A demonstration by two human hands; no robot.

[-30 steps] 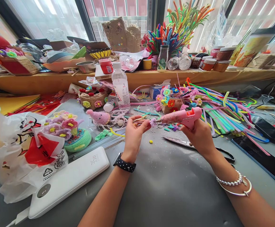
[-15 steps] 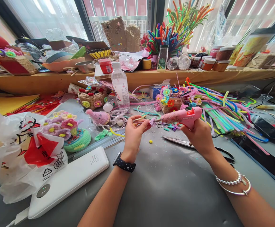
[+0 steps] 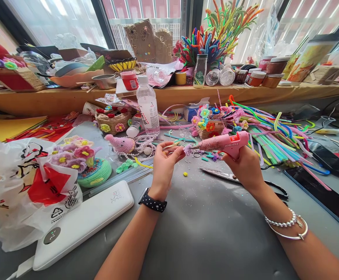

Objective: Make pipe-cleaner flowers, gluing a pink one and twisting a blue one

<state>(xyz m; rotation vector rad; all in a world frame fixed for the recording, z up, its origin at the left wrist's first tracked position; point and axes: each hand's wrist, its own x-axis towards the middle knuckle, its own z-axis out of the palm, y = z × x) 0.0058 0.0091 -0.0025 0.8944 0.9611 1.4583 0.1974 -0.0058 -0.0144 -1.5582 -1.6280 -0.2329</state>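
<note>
My right hand (image 3: 244,168) is closed round the grip of a pink glue gun (image 3: 223,143), whose nozzle points left. The nozzle tip touches a small purple fuzzy flower (image 3: 187,149). My left hand (image 3: 165,165) pinches that flower between thumb and fingers, along with a thin stick that juts left. Both hands hover just above the grey table (image 3: 204,225) near its middle. A black dotted watch sits on my left wrist, and silver bracelets on my right.
Scissors (image 3: 230,177) lie under my right hand. Pipe cleaners (image 3: 277,132) fan out at right beside a dark tablet (image 3: 324,198). A white power bank (image 3: 81,223), plastic bag (image 3: 26,186), flower pieces (image 3: 81,155), baskets and a water bottle (image 3: 148,105) crowd the left and back.
Almost nothing differs. The hands hold the same pose with the glue gun against the flower; the view has shifted very slightly.
</note>
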